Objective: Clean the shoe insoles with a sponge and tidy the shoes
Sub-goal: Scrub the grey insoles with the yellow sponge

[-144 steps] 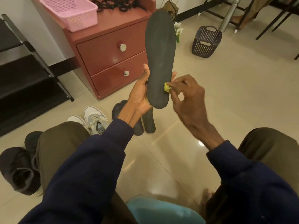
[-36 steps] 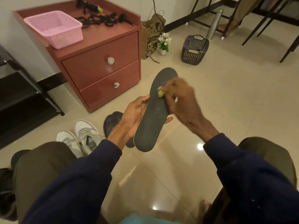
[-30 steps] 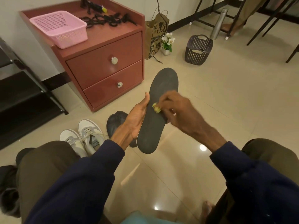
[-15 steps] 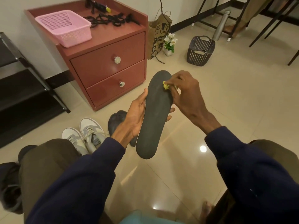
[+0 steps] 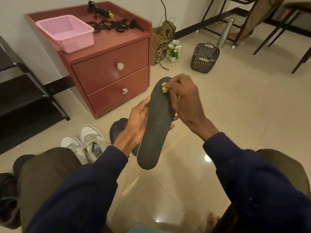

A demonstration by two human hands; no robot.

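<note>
My left hand [image 5: 139, 122] clamps the insole [image 5: 157, 125] mid-length; right hand [image 5: 183, 100] pinches a tiny sponge [image 5: 164, 88] at its far tip. Risk: unsupported tip flexes, sponge slips out.

A dark grey insole [image 5: 157, 126], flat face to the camera and thin pale edge showing along its left side, is held tilted above the tiled floor, its narrower end lowest, gripped at mid-length by the left hand [image 5: 138, 121]. A small crumpled yellow sponge [image 5: 164, 87], pinched in the right hand [image 5: 185, 100], presses against the insole's far end. On the floor beyond, a pair of white-and-grey sneakers [image 5: 87, 143] stands side by side, laces loose.
</note>
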